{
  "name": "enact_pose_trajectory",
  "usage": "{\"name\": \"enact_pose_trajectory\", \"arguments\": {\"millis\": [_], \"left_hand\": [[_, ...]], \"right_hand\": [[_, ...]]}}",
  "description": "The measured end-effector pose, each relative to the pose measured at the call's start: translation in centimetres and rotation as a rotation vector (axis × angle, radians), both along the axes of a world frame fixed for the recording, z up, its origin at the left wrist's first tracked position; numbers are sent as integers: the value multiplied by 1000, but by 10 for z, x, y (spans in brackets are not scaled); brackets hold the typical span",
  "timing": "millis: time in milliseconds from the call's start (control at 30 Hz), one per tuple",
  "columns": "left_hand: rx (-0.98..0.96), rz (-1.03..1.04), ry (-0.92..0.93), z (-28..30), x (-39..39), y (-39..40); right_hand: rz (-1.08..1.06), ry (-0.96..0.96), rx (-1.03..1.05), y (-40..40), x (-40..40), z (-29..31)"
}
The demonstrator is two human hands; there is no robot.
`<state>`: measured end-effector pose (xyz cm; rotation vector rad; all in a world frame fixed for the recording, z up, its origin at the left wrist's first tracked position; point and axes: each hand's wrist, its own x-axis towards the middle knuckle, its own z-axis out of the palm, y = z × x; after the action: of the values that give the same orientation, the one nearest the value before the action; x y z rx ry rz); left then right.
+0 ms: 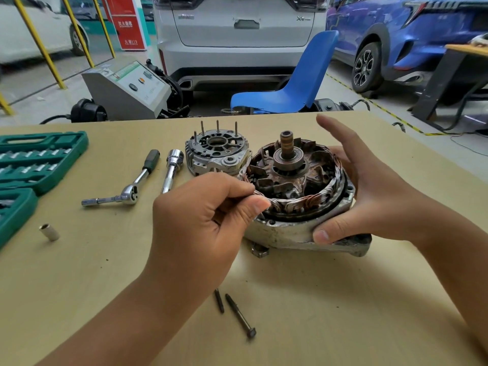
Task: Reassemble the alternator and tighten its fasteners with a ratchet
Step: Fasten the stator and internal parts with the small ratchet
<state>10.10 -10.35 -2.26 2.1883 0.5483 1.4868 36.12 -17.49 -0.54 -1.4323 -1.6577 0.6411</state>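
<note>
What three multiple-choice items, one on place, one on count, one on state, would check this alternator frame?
1. Where does the ratchet lie?
A. left of the alternator body
B. on the blue chair
C. in the green case

2. How many loose bolts lie near the table's front edge?
A. none
B. two
C. five

3. What is the rear cover doing?
A. fitted over the rotor
B. lying apart behind
C. held overhead

Key: 1 A, it lies on bare table; 2 B, both lie side by side; 3 B, rotor shaft stands exposed.
</note>
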Motion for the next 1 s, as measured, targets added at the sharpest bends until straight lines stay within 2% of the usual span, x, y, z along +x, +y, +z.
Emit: {"name": "enact_pose_trajectory", "arguments": {"millis": [433, 767, 1000], "left_hand": [[73, -78, 123, 0, -2, 1], [-72, -177, 143, -3, -7, 11], [-129, -93, 53, -5, -1, 1]], "right_hand": [[7, 18, 0, 1, 0, 0], [3, 7, 4, 1, 0, 0], [10, 13, 6, 2, 0, 0]]}}
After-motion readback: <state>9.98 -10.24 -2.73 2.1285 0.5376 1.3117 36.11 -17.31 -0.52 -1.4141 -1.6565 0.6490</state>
